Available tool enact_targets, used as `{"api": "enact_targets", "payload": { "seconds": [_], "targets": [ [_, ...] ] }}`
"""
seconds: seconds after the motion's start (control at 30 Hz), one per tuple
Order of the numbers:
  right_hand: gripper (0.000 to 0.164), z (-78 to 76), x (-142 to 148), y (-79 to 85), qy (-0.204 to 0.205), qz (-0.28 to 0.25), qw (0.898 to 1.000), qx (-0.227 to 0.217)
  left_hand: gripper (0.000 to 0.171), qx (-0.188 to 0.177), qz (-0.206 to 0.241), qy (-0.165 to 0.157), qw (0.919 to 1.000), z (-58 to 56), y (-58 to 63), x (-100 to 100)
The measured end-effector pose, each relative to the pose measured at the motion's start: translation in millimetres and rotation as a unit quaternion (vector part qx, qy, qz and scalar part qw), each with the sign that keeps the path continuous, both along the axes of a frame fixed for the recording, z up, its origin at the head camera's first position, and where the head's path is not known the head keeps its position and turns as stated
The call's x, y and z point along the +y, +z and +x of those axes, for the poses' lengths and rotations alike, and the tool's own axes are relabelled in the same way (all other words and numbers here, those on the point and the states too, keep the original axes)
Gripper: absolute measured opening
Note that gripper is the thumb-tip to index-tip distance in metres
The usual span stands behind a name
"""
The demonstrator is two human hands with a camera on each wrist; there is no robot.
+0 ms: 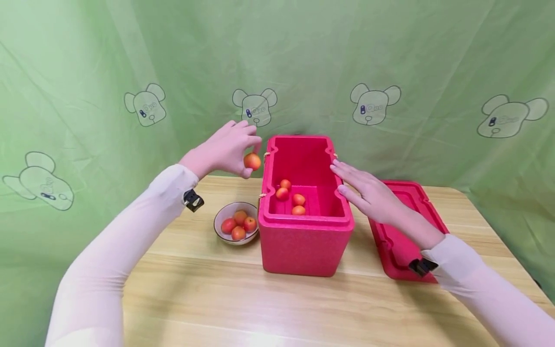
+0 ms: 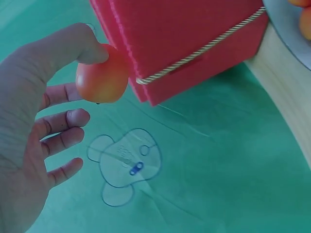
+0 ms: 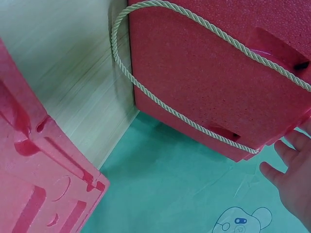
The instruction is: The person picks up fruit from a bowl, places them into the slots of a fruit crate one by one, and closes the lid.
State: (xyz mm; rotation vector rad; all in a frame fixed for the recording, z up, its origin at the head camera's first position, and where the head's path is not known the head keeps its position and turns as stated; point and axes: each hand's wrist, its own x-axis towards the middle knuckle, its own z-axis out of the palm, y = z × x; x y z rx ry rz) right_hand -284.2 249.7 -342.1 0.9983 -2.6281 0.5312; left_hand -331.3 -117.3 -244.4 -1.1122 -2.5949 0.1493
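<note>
From where I stand, one orange-red fruit (image 1: 252, 162) hangs near the middle of the head view, pinched between thumb and forefinger of the left hand (image 1: 230, 147), its other fingers loose. It sits just left of the rim of the open red box (image 1: 303, 250); whether it touches, I can't tell. I'd judge this as the carry from the bowl (image 1: 217, 226) to the box, and the next move calls for clearing that left rim, then lowering before letting go. Inside, four loose fruits (image 1: 298, 199) lie mostly left, leaving floor at the right. The right hand (image 1: 370, 193) grasps nothing, straight fingers resting on the right rim. The bowl crowds the box's left wall; the red lid (image 1: 416, 202) lies at right; bare table (image 1: 195, 294) spreads across the lower frame.
</note>
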Motion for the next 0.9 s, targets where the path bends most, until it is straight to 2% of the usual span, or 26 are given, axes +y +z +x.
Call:
{"api": "enact_targets", "payload": {
  "seconds": [0.2,0.5,0.7,0.9],
  "targets": [
    [0.059,-0.2,0,0.1,-0.001,0.002,1.0,-0.002,0.048,0.016,-0.009,-0.012,0.9998,-4.2,15.7,22],
    [0.061,1.1,0,-0.4,0.001,-0.002,1.0,-0.008,0.038,0.012,-0.016,-0.029,0.9994,-8.4,35.2,62],
    [0.061,1.6,-3,-1.1,0.0,-0.002,1.0,-0.008,0.039,0.002,-0.032,-0.036,0.9988,-13.6,39.1,91],
    [0.061,3.3,-6,0.1,0.002,-0.003,1.0,-0.008,0.04,-0.004,-0.05,-0.047,0.9977,-18.6,35.3,117]
  ]
}}
